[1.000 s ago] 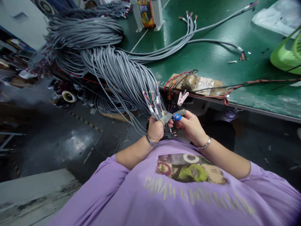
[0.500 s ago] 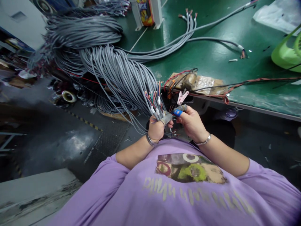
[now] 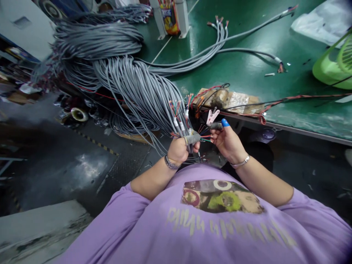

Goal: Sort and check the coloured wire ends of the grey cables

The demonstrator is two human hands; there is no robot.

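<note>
My left hand is closed around the ends of several grey cables, its thumb wrapped in grey tape. Thin coloured wires fan out from the cable end past that thumb, toward the right. Opposite them, my right hand has its blue-covered thumb raised apart from a grey-wrapped index finger. The lower fingers of that hand are curled close to the wire tips, and I see nothing gripped in it. More stripped wire ends with white sleeves stick up above my left hand.
A thick bundle of grey cables hangs over the edge of the green table. By that edge are a pink clip and a taped cardboard piece. A green basket and a plastic bag lie at the right.
My right hand has drawn a little away to the right from my left, and its thumb has lifted off the index finger. The coloured wires between the hands now show spread out.
</note>
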